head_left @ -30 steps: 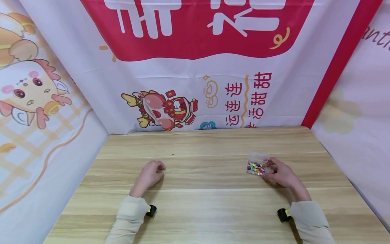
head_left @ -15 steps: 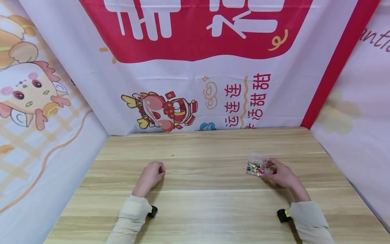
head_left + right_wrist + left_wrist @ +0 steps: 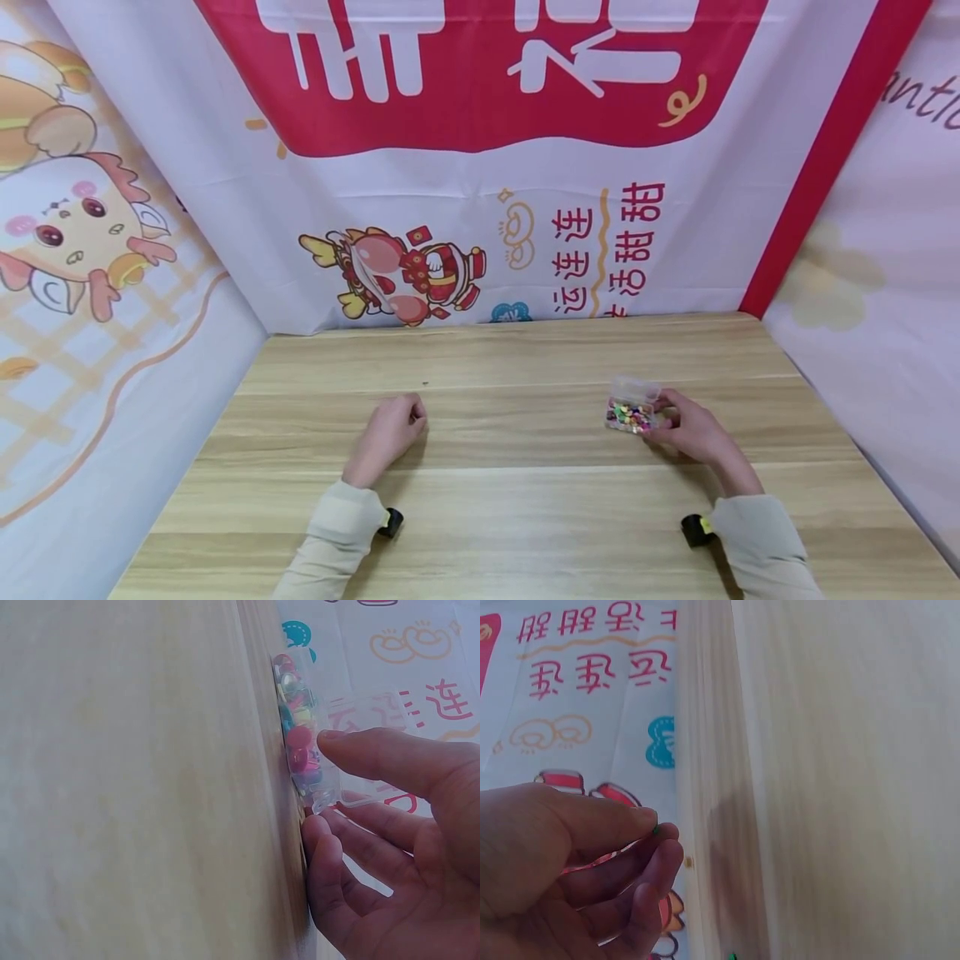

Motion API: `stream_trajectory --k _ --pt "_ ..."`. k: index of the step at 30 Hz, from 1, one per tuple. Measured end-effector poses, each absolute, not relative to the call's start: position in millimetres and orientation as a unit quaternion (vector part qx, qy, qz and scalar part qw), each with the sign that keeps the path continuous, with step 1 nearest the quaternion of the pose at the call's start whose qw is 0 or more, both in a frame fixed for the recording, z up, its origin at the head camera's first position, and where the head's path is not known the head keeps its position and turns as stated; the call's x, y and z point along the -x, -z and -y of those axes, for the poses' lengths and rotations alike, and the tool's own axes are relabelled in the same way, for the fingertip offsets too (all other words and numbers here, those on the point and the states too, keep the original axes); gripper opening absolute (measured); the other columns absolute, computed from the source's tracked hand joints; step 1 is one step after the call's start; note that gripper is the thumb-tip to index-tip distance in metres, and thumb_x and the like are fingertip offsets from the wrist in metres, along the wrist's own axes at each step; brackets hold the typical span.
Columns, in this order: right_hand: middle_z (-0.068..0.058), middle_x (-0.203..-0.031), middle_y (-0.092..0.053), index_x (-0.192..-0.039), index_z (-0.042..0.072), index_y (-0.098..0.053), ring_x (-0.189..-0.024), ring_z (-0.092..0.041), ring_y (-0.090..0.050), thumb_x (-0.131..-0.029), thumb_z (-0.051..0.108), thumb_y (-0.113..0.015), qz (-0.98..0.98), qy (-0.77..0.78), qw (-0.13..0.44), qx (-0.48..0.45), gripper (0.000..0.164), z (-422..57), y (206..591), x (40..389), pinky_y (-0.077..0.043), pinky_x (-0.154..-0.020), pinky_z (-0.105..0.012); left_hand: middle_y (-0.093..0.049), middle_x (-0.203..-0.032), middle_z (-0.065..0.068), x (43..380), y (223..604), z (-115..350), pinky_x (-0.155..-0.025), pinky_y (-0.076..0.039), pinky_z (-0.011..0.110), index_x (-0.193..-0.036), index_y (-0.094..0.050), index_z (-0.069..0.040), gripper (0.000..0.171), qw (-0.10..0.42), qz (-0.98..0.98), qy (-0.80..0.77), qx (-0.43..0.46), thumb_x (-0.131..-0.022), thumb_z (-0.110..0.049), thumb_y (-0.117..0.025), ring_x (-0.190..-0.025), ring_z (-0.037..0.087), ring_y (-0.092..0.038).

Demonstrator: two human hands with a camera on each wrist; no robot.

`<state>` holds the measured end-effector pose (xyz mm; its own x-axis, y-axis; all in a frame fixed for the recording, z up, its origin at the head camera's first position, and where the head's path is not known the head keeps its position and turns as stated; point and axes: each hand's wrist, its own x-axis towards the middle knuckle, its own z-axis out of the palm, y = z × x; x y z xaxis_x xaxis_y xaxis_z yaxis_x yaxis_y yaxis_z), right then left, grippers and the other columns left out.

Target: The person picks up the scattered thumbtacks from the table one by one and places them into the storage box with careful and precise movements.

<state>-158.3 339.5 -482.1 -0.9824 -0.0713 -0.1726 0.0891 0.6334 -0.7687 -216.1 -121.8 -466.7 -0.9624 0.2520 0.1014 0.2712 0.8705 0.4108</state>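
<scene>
Between thumb and index finger of my left hand (image 3: 388, 435) a tiny green piece (image 3: 656, 827) is pinched, mostly hidden by the fingertips. That hand hovers close over the left part of the wooden table (image 3: 495, 517). My right hand (image 3: 693, 429) grips the right end of a small clear plastic box (image 3: 632, 408), its thumb on one side and fingers on the other. The box stands on the table with its transparent lid (image 3: 636, 388) raised. Inside lie several colourful round-headed pieces resembling thumbtacks (image 3: 300, 737), in pink, green, yellow and other colours.
A small dark speck (image 3: 425, 383) marks the table beyond the left hand. Another green bit (image 3: 733, 957) shows at the bottom of the left wrist view. A printed cloth (image 3: 450, 179) rises along the table's back edge, with more cloth at both sides.
My left hand has moved a little to the right, its fingers still closed together. The right hand and the box have stayed in place.
</scene>
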Motion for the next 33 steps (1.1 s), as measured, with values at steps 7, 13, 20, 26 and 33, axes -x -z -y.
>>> stream_trajectory --k 7,13,20,26,33 --pt "-0.026 -0.125 -0.055 -0.133 0.001 -0.042 -0.076 -0.020 -0.053 -0.086 0.017 -0.073 -0.899 0.428 0.094 -0.013 0.059 -340.1 482.6 157.8 -0.048 -0.055 -0.030 -0.058 -0.069 -0.003 215.6 467.2 91.9 -0.059 -0.043 0.025 -0.077 -0.063 -0.012 0.013 0.026 0.959 0.223 0.176 -0.082 -0.004 -0.071 -0.063 0.011 -0.050" --pt "-0.025 -0.120 -0.057 -0.133 0.000 -0.043 -0.075 -0.019 -0.054 -0.086 0.017 -0.074 -0.901 0.425 0.086 -0.005 0.058 -341.0 483.2 158.4 -0.048 -0.054 -0.030 -0.062 -0.072 -0.003 214.0 469.7 59.9 -0.060 -0.045 0.024 -0.081 -0.065 -0.012 0.008 0.021 0.948 0.223 0.226 -0.083 -0.008 -0.072 -0.064 0.009 -0.052" --pt "-0.021 -0.110 -0.060 -0.132 0.000 -0.044 -0.074 -0.017 -0.052 -0.085 0.018 -0.075 -0.900 0.428 0.086 -0.008 0.060 -339.7 483.3 156.5 -0.047 -0.054 -0.028 -0.065 -0.076 -0.002 209.9 466.8 14.4 -0.061 -0.047 0.020 -0.084 -0.066 -0.012 0.006 0.002 0.931 0.243 0.273 -0.086 -0.010 -0.071 -0.067 0.007 -0.055" --pt "-0.016 -0.105 -0.060 -0.133 0.001 -0.044 -0.073 -0.017 -0.052 -0.085 0.020 -0.076 -0.898 0.430 0.087 -0.017 0.061 -338.8 483.4 157.3 -0.047 -0.054 -0.029 -0.064 -0.076 -0.005 213.2 470.0 -23.4 -0.060 -0.045 0.017 -0.084 -0.065 -0.015 0.007 -0.011 0.917 0.261 0.302 -0.089 -0.013 -0.070 -0.066 0.004 -0.054" --pt "-0.014 -0.100 -0.061 -0.130 0.000 -0.044 -0.069 -0.017 -0.051 -0.085 0.018 -0.075 -0.897 0.434 0.086 -0.010 0.058 -339.2 482.4 158.5 -0.046 -0.052 -0.028 -0.066 -0.079 -0.005 220.3 477.4 -65.6 -0.063 -0.047 0.013 -0.085 -0.066 -0.015 0.006 -0.047 0.894 0.310 0.320 -0.090 -0.013 -0.069 -0.069 0.001 -0.056"
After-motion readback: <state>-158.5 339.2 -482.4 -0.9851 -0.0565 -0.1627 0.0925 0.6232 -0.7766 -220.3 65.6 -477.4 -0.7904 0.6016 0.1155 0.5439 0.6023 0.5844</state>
